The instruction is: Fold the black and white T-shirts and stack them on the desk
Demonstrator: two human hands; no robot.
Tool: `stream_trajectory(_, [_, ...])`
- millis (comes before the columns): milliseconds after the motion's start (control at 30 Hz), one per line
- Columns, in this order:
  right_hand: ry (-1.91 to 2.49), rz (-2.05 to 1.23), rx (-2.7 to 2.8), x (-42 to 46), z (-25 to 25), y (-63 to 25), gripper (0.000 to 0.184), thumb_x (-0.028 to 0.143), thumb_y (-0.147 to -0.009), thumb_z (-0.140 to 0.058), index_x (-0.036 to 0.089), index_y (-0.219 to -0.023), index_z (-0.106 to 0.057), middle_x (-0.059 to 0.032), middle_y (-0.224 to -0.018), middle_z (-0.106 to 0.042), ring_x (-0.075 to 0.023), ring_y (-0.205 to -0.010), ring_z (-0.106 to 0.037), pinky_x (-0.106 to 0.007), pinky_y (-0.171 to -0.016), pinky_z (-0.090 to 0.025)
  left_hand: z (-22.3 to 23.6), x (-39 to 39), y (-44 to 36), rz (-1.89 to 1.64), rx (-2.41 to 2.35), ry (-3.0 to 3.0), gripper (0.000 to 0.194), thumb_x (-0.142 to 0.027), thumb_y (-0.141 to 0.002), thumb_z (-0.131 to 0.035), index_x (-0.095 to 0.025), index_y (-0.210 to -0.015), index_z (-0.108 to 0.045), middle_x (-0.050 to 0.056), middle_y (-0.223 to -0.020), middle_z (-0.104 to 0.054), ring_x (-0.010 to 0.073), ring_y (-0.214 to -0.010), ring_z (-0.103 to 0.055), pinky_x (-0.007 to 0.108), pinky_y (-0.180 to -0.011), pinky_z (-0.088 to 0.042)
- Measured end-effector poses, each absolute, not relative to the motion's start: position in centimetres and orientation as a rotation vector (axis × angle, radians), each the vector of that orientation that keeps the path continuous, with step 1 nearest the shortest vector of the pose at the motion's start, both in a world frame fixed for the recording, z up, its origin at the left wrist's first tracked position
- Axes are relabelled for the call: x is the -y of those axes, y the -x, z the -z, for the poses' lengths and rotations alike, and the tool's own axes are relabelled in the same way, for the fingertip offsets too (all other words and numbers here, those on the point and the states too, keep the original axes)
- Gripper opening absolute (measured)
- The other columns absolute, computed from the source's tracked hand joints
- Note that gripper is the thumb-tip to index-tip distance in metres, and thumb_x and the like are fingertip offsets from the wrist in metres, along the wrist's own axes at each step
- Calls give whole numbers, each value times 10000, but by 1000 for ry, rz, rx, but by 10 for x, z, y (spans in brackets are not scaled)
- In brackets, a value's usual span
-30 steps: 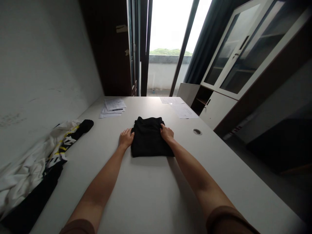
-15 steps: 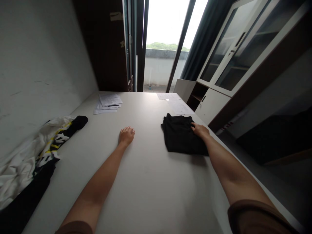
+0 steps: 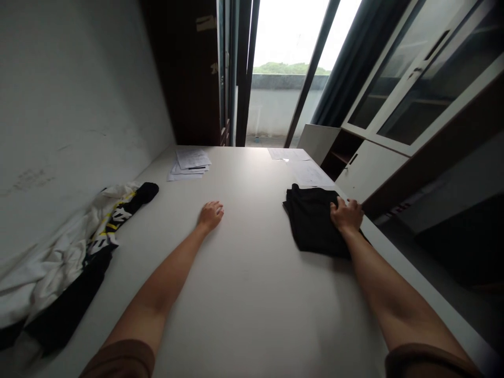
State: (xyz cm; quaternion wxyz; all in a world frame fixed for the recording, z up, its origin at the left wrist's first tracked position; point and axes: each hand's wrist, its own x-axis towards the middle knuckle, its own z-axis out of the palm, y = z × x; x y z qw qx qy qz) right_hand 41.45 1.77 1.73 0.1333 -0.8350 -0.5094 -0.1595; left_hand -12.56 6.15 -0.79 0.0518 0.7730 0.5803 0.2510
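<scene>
A folded black garment (image 3: 315, 220) lies on the right side of the white table (image 3: 244, 294). On its right part rests my right hand (image 3: 347, 214), fingers apart and bent over the cloth; it is pressed on top rather than closed around an edge. My left hand (image 3: 210, 215) lies on the bare tabletop left of the middle, its fingers loosely bent and holding nothing. A gap of table separates it from the garment. The underside of the garment and its lower right corner, behind my forearm, are hidden.
Along the left wall lies a heap of white and black clothes (image 3: 66, 268) with yellow marks. Papers (image 3: 191, 164) are stacked at the back left, with more sheets (image 3: 311, 173) at the back right. A white cabinet (image 3: 372, 170) stands beyond the table's right edge.
My right hand has moved from the garment's right edge onto its top, fingers now spread. My view has turned slightly left, shifting everything rightward. My left hand stays on the table.
</scene>
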Motion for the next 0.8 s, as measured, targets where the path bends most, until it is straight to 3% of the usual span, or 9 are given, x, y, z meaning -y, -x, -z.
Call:
stream_trajectory(167, [2363, 165, 1852, -35, 6, -403, 581, 544, -1048, -308, 280, -1536, -482, -129, -1583, -412, -324, -1457, -348, -488, -1148, -336, -8, -63, 209, -710, -2247, -2214, 407, -259, -920, -531, -162, -1292, -664, 159, -1483, -544, 315, -1442, -388, 532, -1236, -220])
stream_trajectory(367, [2366, 16, 1884, -43, 23, -410, 641, 598, -1045, -313, 255, -1574, -429, -170, -1634, -343, -339, -1506, -292, -513, -1175, -269, -37, -7, 341, -698, -2763, -2078, 591, -221, -871, -553, -107, -1448, -495, 220, -1636, -310, 377, -1530, -192, 666, -1216, -109])
stream_trajectory(433, [2353, 10, 1890, -43, 22, -412, 633, 582, -1046, -352, 242, -1572, -438, -192, -1627, -350, -345, -1505, -289, -509, -1168, -265, -45, 14, 381, -673, -2923, -1959, 592, -259, -883, -553, -99, -1450, -489, 242, -1600, -352, 407, -1499, -240, 689, -1188, -152])
stream_trajectory(500, [2349, 11, 1889, -43, 20, -410, 622, 560, -1045, -384, 225, -1565, -453, -203, -1618, -363, -351, -1498, -298, -508, -1157, -273, -50, 26, 416, -576, -3013, -1837, 526, -328, -899, -555, -94, -1370, -563, 251, -1475, -490, 432, -1407, -365, 687, -1138, -253])
stream_trajectory(633, [2338, 72, 1862, -42, 14, -391, 551, 465, -1040, -418, 181, -1495, -542, -211, -1564, -440, -358, -1451, -369, -508, -1129, -329, -61, 26, 460, -254, -2946, -1832, 395, -391, -920, -531, -128, -1173, -682, 207, -1264, -630, 404, -1236, -510, 568, -1013, -438])
stream_trajectory(800, [1809, 200, 1895, -40, 6, -327, 435, 432, -997, -474, 183, -1276, -696, -173, -1384, -611, -338, -1293, -542, -496, -1080, -433, -69, 6, 453, -115, -2635, -1992, 340, -353, -930, -500, -164, -1115, -713, 152, -1207, -683, 330, -1157, -573, 442, -994, -450])
